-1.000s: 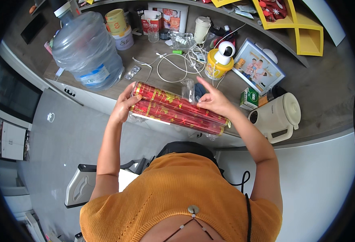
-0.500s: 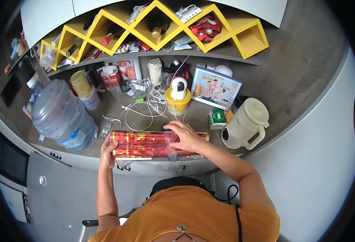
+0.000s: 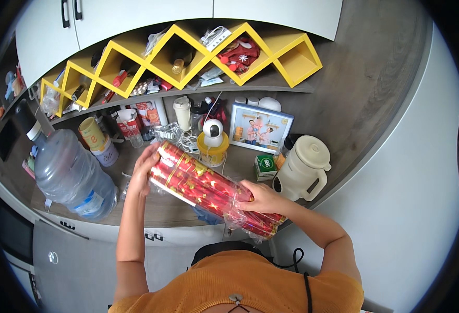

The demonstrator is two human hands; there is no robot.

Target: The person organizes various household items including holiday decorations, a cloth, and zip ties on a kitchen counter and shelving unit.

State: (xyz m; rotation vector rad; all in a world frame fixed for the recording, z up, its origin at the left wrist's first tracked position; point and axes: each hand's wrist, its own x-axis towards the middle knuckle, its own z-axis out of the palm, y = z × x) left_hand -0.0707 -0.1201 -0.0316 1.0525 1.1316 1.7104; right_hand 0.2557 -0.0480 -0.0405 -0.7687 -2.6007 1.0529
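Note:
A plastic-wrapped pack of shiny red tubes (image 3: 203, 186) with gold patterns is held slantwise above the counter front, its left end higher in the picture and its right end nearer my body. My left hand (image 3: 146, 166) grips the upper left end, fingers round its edge. My right hand (image 3: 263, 199) clasps the wrap toward the lower right end, thumb on top. Loose clear film hangs below the right hand. Behind the pack, a white camera (image 3: 214, 133) sits on a yellow tub (image 3: 212, 151), with tangled white cables (image 3: 189, 141) beside it.
A large water bottle (image 3: 75, 175) stands at the left of the counter. To the right are a cream kettle (image 3: 305, 167), a small green box (image 3: 265, 167) and a framed photo (image 3: 261, 127). A yellow zigzag rack (image 3: 298, 62) with small items runs along the shelf above.
The pack has been lifted and tilted from nearly level, its right end swinging down toward me. Both hands moved with it, and the right hand has closed round the wrap. The view shifted slightly.

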